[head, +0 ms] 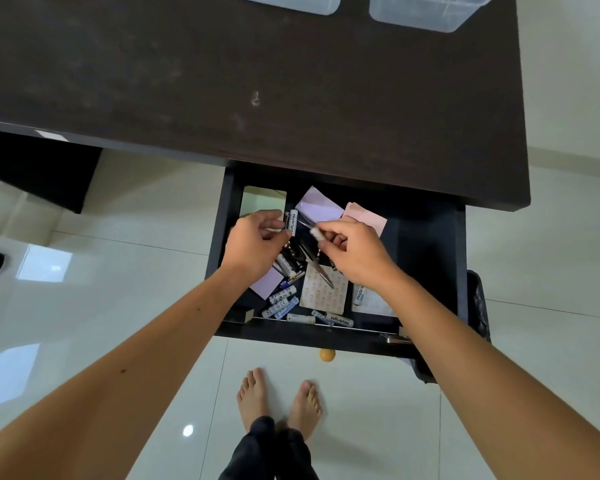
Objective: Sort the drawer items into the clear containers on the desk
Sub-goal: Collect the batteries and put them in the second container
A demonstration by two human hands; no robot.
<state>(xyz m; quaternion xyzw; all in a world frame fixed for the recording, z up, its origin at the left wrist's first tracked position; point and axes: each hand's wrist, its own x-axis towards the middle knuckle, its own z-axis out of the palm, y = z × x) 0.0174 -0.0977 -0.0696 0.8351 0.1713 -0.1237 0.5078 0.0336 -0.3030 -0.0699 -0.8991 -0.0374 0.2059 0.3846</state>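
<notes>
Bare feet on pale tile, directly below the head camera; both forearms reach forward into the open drawer.

Left hand: fingers curled, pinching a white battery upright at the drawer's back left. Right hand: fingers curled round a second white cell, tip just showing past the thumb.

More batteries lie loose along the front edge, mixed with paper slips and scissors. Two clear containers sit at the far edge of the desk — well apart from the drawer.

Judgement: step in hand is gathering batteries. Best to collect several per hand before reaching across — lift clear of the scissors, keep one kind to one container.
</notes>
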